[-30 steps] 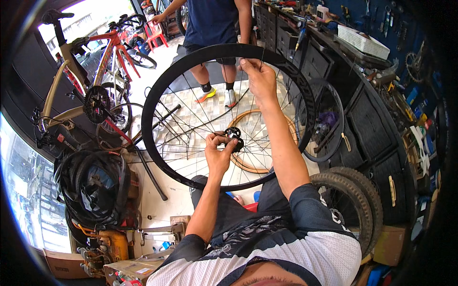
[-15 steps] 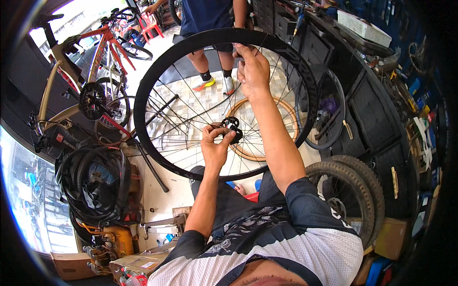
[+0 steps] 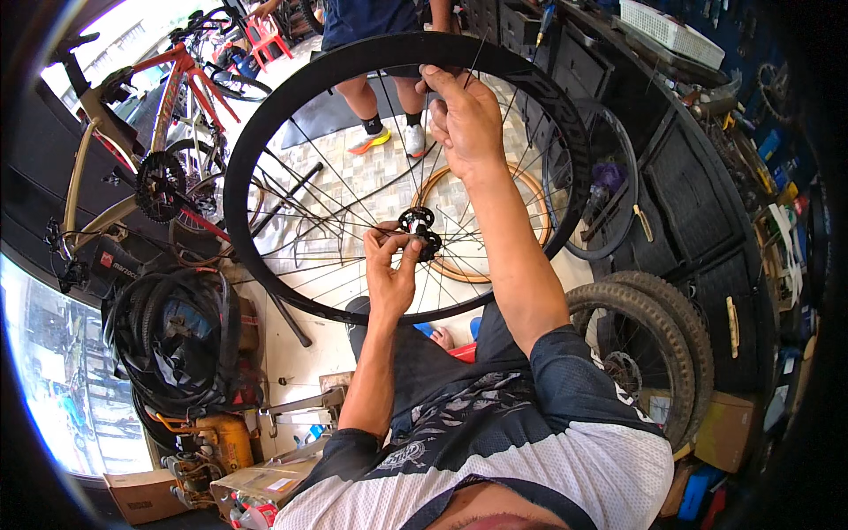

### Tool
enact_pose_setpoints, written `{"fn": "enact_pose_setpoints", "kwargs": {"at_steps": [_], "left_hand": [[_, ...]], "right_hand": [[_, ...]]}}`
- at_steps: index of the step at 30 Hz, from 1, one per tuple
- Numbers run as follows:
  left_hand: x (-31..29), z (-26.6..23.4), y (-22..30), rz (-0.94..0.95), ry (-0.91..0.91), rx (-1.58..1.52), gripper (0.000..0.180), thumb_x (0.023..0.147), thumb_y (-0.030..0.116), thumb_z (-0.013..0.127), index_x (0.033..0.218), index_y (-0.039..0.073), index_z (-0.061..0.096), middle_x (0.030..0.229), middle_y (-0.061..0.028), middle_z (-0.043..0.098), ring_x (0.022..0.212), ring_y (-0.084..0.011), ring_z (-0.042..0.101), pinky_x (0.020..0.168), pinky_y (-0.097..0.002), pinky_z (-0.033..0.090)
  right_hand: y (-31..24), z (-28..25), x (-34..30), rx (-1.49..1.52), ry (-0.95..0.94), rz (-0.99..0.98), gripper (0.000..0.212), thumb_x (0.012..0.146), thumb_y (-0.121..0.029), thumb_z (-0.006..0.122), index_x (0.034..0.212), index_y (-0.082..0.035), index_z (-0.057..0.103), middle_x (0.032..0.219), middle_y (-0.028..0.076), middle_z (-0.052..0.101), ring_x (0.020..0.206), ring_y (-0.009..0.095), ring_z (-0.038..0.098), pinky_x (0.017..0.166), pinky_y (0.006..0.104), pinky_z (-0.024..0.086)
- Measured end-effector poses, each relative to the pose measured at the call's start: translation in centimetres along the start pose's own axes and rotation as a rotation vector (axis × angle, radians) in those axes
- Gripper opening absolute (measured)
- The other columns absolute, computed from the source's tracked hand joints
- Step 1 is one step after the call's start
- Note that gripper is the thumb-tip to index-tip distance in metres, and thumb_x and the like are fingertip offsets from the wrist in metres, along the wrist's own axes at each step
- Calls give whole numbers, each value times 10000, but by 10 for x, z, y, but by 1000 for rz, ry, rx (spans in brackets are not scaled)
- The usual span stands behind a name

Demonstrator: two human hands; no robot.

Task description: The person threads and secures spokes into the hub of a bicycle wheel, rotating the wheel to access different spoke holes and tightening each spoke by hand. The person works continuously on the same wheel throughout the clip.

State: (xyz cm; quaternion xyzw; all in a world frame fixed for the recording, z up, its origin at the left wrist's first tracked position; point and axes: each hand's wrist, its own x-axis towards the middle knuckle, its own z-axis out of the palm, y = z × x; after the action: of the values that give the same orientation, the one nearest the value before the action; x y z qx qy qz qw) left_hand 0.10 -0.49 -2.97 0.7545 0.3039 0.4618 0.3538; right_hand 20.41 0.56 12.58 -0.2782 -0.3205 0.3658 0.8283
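Observation:
A bicycle wheel with a deep black rim (image 3: 265,115) is held up in front of me, with thin dark spokes running to its black hub (image 3: 420,234). My left hand (image 3: 389,272) is closed on the hub, thumb at its near side and fingers behind. At the far part of the rim, my right hand (image 3: 465,124) has its fingers pinched together against the inner edge. What lies between those fingertips is too small to make out. Several spokes at the wheel's left spread out loosely and cross one another.
Another person (image 3: 375,26) stands beyond the wheel. At left are a bike frame (image 3: 163,115) and a bundle of black tires (image 3: 172,340). A tan-edged hoop (image 3: 530,199) lies on the floor; knobby-tired wheels (image 3: 680,353) and dark drawers (image 3: 671,190) stand at right.
The wheel has shifted slightly left and farther from me, both hands moving with it. My left hand stays on the hub and my right at the rim.

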Motion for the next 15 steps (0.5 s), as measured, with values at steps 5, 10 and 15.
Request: {"fn": "enact_pose_setpoints", "kwargs": {"at_steps": [5,10,15], "left_hand": [[0,4,12,40,2,102,196,813,109,866,907,23,716,1172,-146,582,1149,-279,560,984,-397,463],[5,10,9,-53,118,-78,219,792,83,877,916,36,703,1082,-105,665,977,-225,605,873,-350,490],[4,10,5,-100,129,-118,226,791,98,891,916,30,715,1079,-110,679,990,-213,623,876,-353,499]], "right_hand": [[-4,1,-4,-1,0,-14,142,990,-216,730,953,-94,668,863,-29,651,447,5,332,387,216,218],[-4,0,-4,-7,-16,-10,147,996,-224,725,956,-95,666,876,-25,652,449,5,330,387,217,213],[-5,-2,-5,-9,-32,-7,141,1002,-228,711,981,-95,669,907,-12,652,451,11,325,390,217,207]]}}
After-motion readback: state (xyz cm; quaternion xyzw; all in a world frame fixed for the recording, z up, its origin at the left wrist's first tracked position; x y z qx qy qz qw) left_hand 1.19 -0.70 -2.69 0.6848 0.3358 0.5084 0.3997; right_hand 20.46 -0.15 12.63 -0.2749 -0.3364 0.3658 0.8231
